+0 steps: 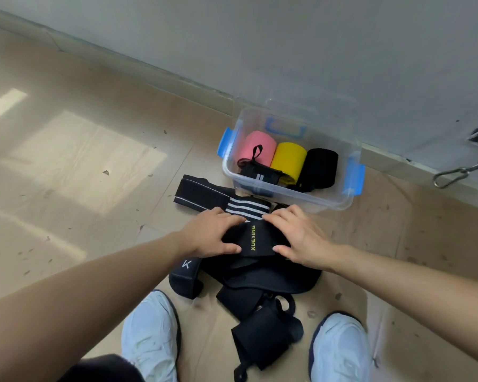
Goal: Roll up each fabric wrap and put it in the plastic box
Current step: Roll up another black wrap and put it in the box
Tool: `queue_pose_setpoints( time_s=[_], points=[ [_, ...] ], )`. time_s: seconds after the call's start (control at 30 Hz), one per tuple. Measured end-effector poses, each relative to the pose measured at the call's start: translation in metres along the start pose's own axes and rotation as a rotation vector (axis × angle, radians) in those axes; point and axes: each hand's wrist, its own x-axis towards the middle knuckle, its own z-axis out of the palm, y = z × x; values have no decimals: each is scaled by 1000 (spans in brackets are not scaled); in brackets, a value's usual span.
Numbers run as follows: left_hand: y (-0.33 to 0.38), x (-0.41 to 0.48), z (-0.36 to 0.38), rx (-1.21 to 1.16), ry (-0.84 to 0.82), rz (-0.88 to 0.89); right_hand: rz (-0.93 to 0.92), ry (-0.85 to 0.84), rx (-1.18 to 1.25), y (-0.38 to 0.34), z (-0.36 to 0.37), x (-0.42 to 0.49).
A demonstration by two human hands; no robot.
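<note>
On the tan floor [94, 161], left hand [213, 235] and right hand [301, 235] curl fingers [228, 219] and thumbs round a soft black fabric wrap [255, 241], half-rolled, near the clear plastic box [287, 199] holding three cylindrical rolls [289, 158].

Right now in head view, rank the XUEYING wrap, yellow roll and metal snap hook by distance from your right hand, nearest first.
1. XUEYING wrap: gripped by right hand.
2. yellow roll: ahead, in the box.
3. metal snap hook: far right.

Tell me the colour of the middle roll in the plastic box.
Yellow. The head view shows the middle roll best.
</note>
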Motion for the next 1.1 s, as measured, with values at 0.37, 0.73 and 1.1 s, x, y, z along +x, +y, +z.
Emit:
queue_pose_setpoints(
  time_s=[0.37,0.73,1.1],
  points=[
    [7,-4,-1,-171,-160,-108,31,-236,115,3,1,-19],
    [-36,-30,-28,-69,138,-491,384,354,192,34,25,-58],
    [-19,-16,-26,-159,198,-443,128,74,526,-3,54,-66]
  ],
)
